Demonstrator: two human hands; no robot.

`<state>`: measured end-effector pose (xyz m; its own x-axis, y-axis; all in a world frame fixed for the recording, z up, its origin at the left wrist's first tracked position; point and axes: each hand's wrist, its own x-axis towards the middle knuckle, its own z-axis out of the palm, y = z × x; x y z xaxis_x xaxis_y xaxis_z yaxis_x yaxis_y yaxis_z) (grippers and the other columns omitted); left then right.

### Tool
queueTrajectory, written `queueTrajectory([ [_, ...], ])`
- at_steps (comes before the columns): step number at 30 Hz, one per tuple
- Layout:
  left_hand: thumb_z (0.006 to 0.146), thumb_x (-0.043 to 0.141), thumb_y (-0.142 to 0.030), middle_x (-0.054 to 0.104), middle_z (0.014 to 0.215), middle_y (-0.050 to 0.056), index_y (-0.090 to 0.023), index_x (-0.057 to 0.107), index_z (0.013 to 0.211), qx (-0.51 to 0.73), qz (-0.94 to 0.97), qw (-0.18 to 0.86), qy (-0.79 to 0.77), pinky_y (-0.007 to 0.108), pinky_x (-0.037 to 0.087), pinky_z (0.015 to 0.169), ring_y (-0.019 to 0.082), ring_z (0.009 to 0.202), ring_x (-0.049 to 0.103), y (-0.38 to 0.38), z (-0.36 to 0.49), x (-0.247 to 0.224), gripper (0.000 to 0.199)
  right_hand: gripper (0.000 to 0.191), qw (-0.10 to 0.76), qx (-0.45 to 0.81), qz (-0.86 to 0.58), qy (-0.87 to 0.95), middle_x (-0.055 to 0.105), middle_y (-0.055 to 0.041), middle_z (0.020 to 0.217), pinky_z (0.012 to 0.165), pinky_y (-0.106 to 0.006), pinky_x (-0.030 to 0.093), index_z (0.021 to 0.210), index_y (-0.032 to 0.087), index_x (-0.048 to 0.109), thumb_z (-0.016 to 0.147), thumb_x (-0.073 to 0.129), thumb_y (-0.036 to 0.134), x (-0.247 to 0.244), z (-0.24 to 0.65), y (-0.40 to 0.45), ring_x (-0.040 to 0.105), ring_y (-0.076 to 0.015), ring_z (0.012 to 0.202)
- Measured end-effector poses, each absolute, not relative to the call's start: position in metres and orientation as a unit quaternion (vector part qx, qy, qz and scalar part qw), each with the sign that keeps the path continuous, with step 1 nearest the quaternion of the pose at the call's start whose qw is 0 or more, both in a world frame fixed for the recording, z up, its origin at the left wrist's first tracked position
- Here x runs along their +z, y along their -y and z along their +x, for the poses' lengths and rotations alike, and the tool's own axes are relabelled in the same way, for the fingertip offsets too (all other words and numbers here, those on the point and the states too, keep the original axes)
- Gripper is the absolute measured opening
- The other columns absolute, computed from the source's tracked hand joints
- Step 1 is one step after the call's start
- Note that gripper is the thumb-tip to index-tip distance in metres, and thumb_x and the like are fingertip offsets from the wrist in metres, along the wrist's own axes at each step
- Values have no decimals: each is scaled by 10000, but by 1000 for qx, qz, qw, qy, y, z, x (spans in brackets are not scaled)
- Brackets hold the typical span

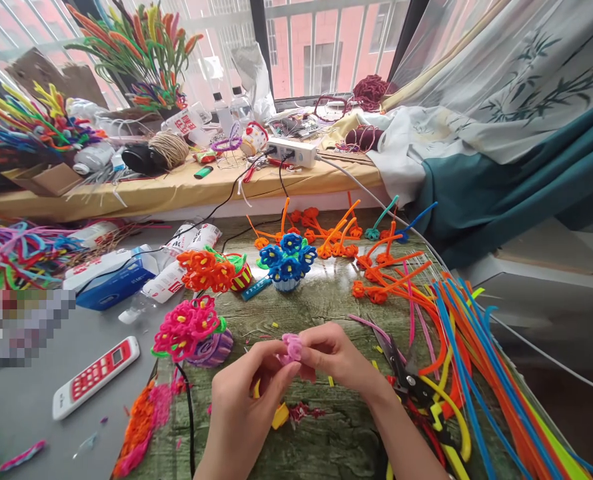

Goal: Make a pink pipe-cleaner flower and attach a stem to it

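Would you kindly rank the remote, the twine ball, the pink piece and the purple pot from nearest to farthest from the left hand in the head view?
From the left hand:
1. Pink piece: held, ahead and to the right.
2. Purple pot: just ahead, to the left.
3. Remote: farther left.
4. Twine ball: far back, left.

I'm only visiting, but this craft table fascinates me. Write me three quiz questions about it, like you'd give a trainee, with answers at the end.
1. Fill in the blank: the left hand and right hand both hold a light ____ fuzzy piece.
2. True or false: the cutters lie to the right of the right hand.
3. The purple pot holds flowers of which colour? A blue; B orange; C magenta.

Key: 1 pink; 2 true; 3 C.
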<state>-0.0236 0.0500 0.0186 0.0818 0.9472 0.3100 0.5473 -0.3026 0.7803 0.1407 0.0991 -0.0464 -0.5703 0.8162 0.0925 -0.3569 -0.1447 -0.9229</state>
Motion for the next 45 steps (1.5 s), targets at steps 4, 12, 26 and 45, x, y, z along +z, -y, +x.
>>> queueTrajectory([
  [4, 884, 682, -236, 600, 653, -52, -228, 696, 875, 389, 719, 196, -541, 184, 401, 498, 98, 536, 500, -53, -25, 29, 18, 338, 413, 708, -234, 523, 593, 13, 645, 486, -214, 379, 753, 136, 712, 886, 700, 447, -45, 141, -99, 485, -95, 534],
  [12, 938, 616, -254, 640, 722, -19, -202, 668, 782, 381, 700, 240, -554, 193, 455, 591, 109, 640, 580, -54, -23, 31, 173, 366, 375, 724, -221, 535, 540, 25, 642, 518, -228, 343, 733, 146, 639, 925, 646, 458, -40, 142, -99, 441, -98, 566],
  [26, 902, 667, -301, 627, 666, 3, -189, 678, 706, 345, 740, 252, -519, 209, 455, 548, 131, 613, 577, -64, -33, 44, 226, 415, 333, 748, -174, 547, 543, 28, 650, 530, -225, 342, 701, 153, 611, 909, 640, 511, -38, 149, -101, 419, -96, 576],
  [45, 840, 735, -161, 656, 888, -8, -240, 690, 963, 377, 768, 176, -487, 177, 496, 646, 111, 721, 620, -52, -34, 34, 153, 456, 358, 738, -169, 547, 569, 11, 668, 545, -235, 401, 803, 151, 653, 905, 603, 593, -41, 149, -98, 470, -109, 572],
])
